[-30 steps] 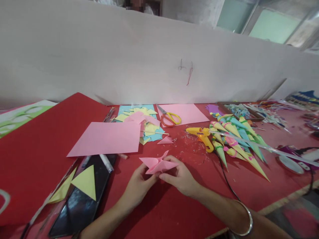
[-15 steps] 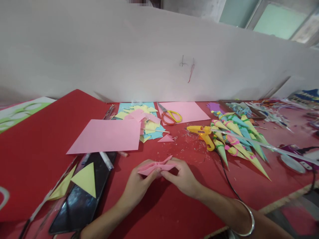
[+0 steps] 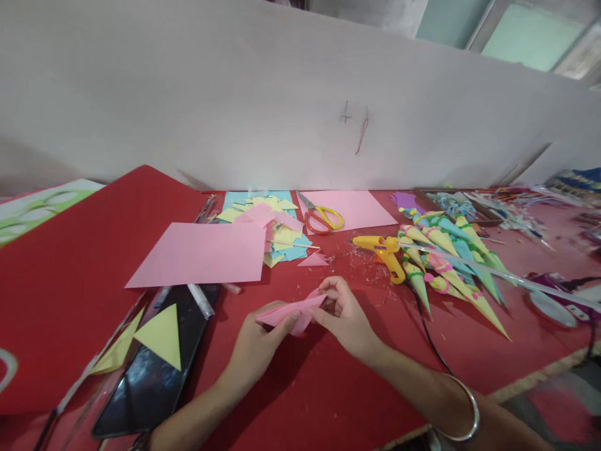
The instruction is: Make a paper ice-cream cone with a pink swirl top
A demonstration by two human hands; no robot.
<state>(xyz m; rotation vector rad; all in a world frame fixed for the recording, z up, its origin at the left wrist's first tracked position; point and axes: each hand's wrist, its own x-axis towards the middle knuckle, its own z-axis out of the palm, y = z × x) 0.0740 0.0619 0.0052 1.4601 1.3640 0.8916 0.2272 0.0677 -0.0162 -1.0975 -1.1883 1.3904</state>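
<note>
A folded piece of pink paper (image 3: 292, 315) is held above the red table (image 3: 347, 401), in front of me. My left hand (image 3: 258, 341) is closed on its left part, with the thumb lying on top. At the paper's right end, my right hand (image 3: 345, 319) pinches the edge between thumb and curled fingers. Just beyond my hands lies a small pink paper triangle (image 3: 315, 259). A yellow glue gun (image 3: 387, 255) rests to the right, its cord running toward the front edge.
Scissors (image 3: 323, 216) lie on a pink sheet (image 3: 366, 210) at the back. Paper cones (image 3: 446, 250) are heaped on the right. On the left are a large pink sheet (image 3: 201, 254), a black phone (image 3: 145, 388) and yellow paper triangles (image 3: 164, 335).
My right hand has shifted up and its fingers have curled at the paper's right end. The pink paper has tilted and now shows a broader face.
</note>
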